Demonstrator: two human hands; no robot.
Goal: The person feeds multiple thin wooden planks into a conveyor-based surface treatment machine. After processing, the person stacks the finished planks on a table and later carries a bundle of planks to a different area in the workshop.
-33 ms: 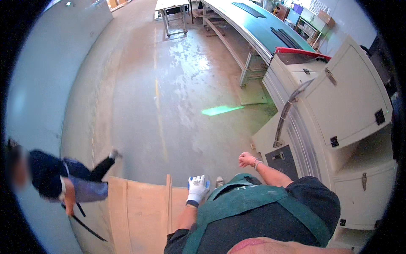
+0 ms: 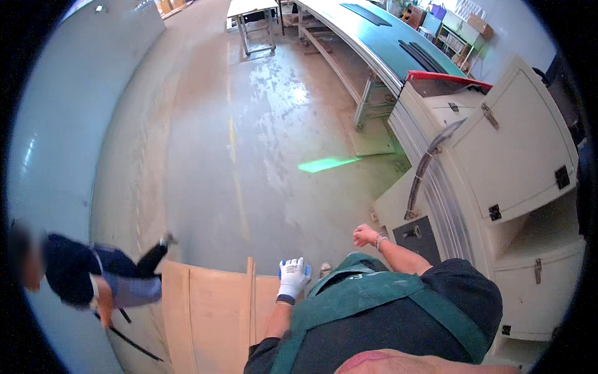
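My left hand (image 2: pixel 293 278) wears a white glove with blue on it. It is beside the right edge of a light wooden panel (image 2: pixel 218 305), with its fingers curled. Whether they touch the panel or hold anything is hidden. My right hand (image 2: pixel 364 235) is bare, with bracelets at the wrist. Closed into a loose fist, it is in front of me above the floor, with no object visible in it. Close to its right stands a pale machine cabinet (image 2: pixel 511 149).
At the left, a person (image 2: pixel 75 271) beside the pale wall carries a long dark strip (image 2: pixel 136 345). A long green-topped table (image 2: pixel 398 47) with dark strips on it runs along the far right. A smaller table (image 2: pixel 252 7) stands beyond. Green light falls on the floor (image 2: pixel 205 149).
The person at the left has shifted slightly toward the lower edge, together with the dark strip. My hands keep nearly the same positions.
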